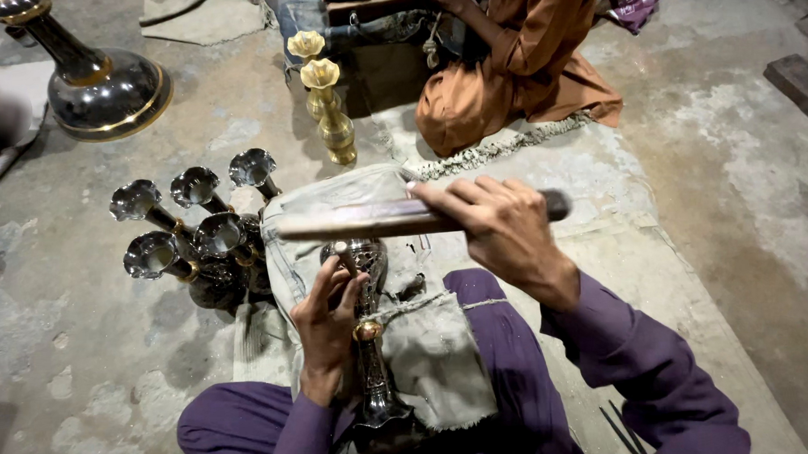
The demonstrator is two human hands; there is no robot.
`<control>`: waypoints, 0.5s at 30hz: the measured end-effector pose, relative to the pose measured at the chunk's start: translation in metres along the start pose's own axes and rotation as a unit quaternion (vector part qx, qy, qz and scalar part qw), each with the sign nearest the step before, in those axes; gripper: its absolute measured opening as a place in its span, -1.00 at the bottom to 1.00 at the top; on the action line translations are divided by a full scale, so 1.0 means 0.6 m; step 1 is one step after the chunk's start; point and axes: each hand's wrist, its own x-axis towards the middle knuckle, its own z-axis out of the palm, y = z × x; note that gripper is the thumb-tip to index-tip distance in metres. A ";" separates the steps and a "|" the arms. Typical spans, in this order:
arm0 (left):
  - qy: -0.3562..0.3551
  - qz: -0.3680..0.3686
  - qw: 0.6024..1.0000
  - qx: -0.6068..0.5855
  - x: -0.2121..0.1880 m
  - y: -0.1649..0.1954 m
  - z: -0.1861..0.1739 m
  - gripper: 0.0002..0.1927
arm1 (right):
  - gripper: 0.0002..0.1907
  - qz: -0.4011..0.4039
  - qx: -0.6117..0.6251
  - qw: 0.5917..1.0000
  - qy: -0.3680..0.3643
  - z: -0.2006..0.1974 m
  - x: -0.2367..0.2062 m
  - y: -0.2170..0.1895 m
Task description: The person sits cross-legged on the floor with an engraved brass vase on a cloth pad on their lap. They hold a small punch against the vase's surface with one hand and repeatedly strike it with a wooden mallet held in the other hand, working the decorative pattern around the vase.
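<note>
A dark engraved metal vase with a brass collar (369, 327) lies across the purple-trousered lap on a grey cloth (431, 351), the left hand (329, 324) pinching a small tool against it, the right hand (502, 228) clenched round a long wooden stick (377, 221). Five dark fluted vases (194, 239) crowd the left; two brass vases (328, 109) and a seated person in orange (515, 62) block ahead; bare concrete floor (734, 197) opens rightward

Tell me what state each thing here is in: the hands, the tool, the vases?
Left hand: grip closed on a small punch, tip on the vase.
Right hand: grip closed on the rod.
Rod: raised, level above the vase.
Dark vase: lying on a cloth across the lap.
Five dark vases: clustered on the floor, tilted.
Two gold vases: upright.
Large vase: tilted.
</note>
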 end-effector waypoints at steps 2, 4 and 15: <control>0.020 0.065 0.998 -0.014 0.002 0.005 0.002 -0.51 | -0.35 0.073 0.190 0.979 -0.006 0.001 -0.002 0.002; 0.017 0.037 0.999 0.014 0.005 0.011 0.004 -0.52 | -0.35 0.086 0.170 0.980 -0.059 0.001 -0.001 0.004; 0.003 0.008 1.000 -0.024 0.006 0.011 0.010 -0.57 | -0.36 0.078 -0.072 0.979 -0.175 -0.011 -0.006 0.002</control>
